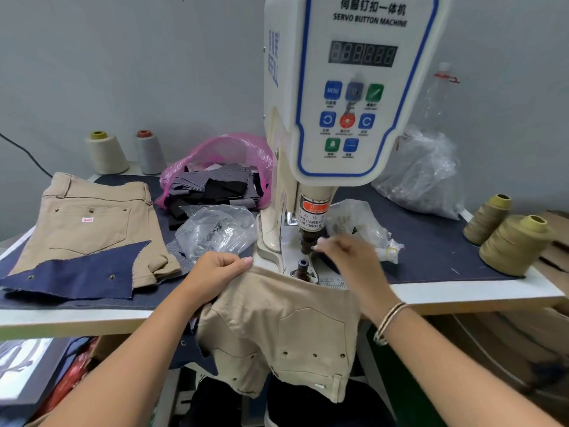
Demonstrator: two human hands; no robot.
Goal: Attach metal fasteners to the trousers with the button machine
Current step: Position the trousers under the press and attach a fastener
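The trousers [277,328] hang over the desk [462,291] edge at lower centre, their top edge just short of the machine's [354,87] lower die [303,266]. The left hand [215,269] pinches that edge in curled fingers. The right hand [348,257] reaches at the punch; it is blurred, so its fingers' state can't be told. Soft, light cloth, likely to sag and bunch: best held taut by the edge on both sides of the die.

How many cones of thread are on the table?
4. Two stand at the back left by the wall: a cream cone and a grey cone. Two olive cones sit at the right edge. Others may be hidden behind the machine.
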